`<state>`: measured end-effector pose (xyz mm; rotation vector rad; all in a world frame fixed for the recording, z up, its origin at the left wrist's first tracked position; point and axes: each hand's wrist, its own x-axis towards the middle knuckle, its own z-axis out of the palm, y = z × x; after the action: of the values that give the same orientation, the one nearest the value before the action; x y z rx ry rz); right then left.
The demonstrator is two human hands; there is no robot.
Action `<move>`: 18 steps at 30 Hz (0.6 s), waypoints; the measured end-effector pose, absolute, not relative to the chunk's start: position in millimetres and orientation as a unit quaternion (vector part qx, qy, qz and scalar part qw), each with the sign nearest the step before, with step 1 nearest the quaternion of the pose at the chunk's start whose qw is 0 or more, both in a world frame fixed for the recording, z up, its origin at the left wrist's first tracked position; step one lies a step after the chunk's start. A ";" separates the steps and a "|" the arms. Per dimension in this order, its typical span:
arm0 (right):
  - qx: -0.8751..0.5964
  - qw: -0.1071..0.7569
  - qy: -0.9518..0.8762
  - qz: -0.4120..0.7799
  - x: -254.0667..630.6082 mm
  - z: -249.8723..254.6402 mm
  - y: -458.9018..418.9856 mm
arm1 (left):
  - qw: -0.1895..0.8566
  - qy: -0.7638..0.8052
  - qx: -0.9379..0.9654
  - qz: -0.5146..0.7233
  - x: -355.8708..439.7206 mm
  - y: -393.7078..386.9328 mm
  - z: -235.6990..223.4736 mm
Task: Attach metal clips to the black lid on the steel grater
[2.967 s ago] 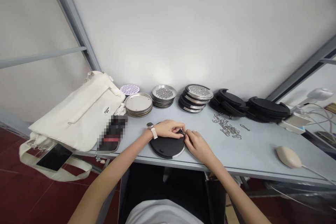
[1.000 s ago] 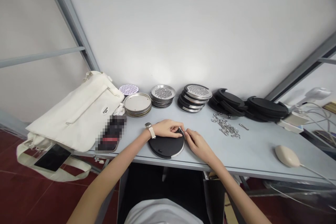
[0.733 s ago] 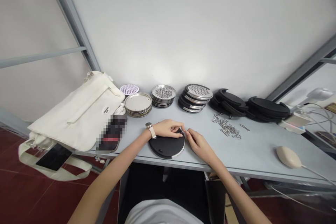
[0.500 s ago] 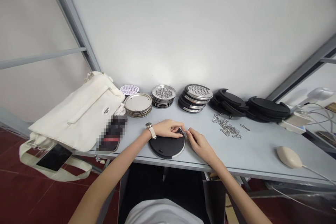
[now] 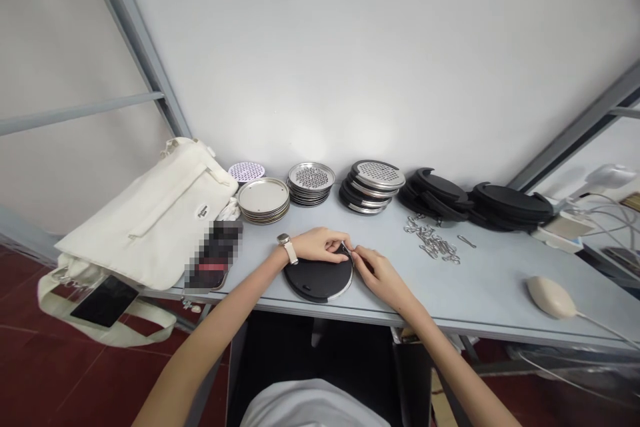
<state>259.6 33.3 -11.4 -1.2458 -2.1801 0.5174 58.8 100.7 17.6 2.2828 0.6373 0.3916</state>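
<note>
A round black disc [image 5: 317, 278] with a silvery metal rim showing at its right side lies at the table's front edge. My left hand [image 5: 323, 245] rests across its far part, thumb and fingers curled round the upper right edge. There my right hand [image 5: 373, 268] pinches a small shiny metal piece against the rim, mostly hidden by the fingertips. To the right lies a pile of bent wire clips [image 5: 434, 243], with a single wire clip [image 5: 467, 241] apart from it.
Along the wall stand plain metal discs [image 5: 263, 196], perforated grater discs [image 5: 311, 178], graters in black holders [image 5: 379, 175] and black holders [image 5: 443, 188], [image 5: 513, 203]. A white bag [image 5: 150, 213] and a phone [image 5: 217, 253] lie left, a beige mouse [image 5: 551, 297] right.
My right hand has moved slightly left, its fingertips closer to the disc's edge and to my left fingers. The left hand and the disc have hardly moved.
</note>
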 end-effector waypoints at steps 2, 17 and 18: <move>-0.472 0.283 -0.811 0.196 259.3 -12.4 33.1 | 0.360 0.245 0.887 0.154 58.7 100.7 17.4; -0.476 0.261 -0.826 0.155 259.2 -16.6 33.0 | 0.348 0.248 0.891 0.153 59.1 100.7 17.5; -0.474 0.259 -0.828 0.152 259.2 -16.7 33.1 | 0.348 0.247 0.891 0.153 59.2 100.8 17.6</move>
<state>259.2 33.1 -16.7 -1.2844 -2.2425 0.4119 59.2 100.8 17.6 2.3102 0.6415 0.3954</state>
